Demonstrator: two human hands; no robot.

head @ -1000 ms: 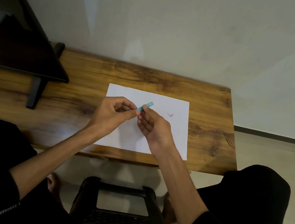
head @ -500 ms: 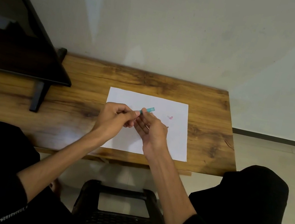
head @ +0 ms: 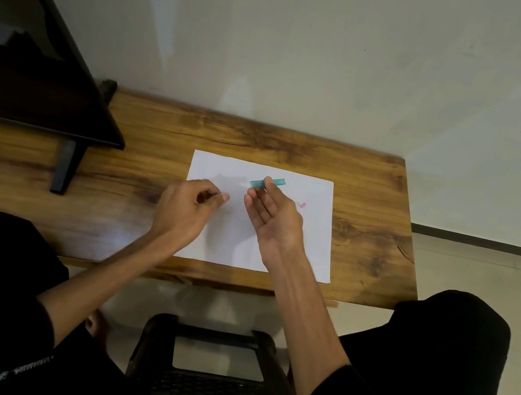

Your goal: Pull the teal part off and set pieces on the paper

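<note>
A white sheet of paper (head: pixel 307 240) lies on the wooden table (head: pixel 131 209). My right hand (head: pixel 271 215) pinches a small teal plastic piece (head: pixel 268 183) at its fingertips, just above the sheet's far half. My left hand (head: pixel 186 205) hovers over the sheet's left edge with fingers curled; something small and dark shows between its fingers, too small to identify. A tiny pink object (head: pixel 302 205) lies on the paper right of my right hand.
A dark flat screen (head: pixel 26 93) on a black foot (head: pixel 66 166) stands at the table's left. A black plastic stool (head: pixel 212 363) sits under the table's front edge between my knees. A pale wall rises behind the table.
My hands were together on the teal piece; they have pulled apart. The right hand keeps the teal piece, and the left has drawn away to the left.
</note>
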